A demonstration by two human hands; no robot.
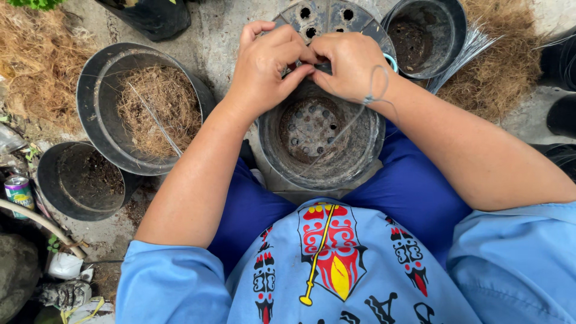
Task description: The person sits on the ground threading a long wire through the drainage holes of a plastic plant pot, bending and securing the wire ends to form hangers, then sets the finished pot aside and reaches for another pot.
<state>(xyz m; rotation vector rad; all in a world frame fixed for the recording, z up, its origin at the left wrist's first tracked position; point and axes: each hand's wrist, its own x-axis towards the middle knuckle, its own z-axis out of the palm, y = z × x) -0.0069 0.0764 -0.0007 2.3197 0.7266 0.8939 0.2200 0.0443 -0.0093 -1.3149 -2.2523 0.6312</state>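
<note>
Both hands, left hand (264,66) and right hand (348,63), met at the far rim of the black pot (321,141), fingers pinching thin wire (354,117) to steady it.

Far rim of the black pot (321,141) hidden behind both hands, thin wire's (354,117) end lost under the fingers, drink can (19,191) cut by the left edge

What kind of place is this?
Probably an outdoor potting spot in a garden or nursery: black plastic pots, dry brown fibre in one, bare concrete ground.
</note>
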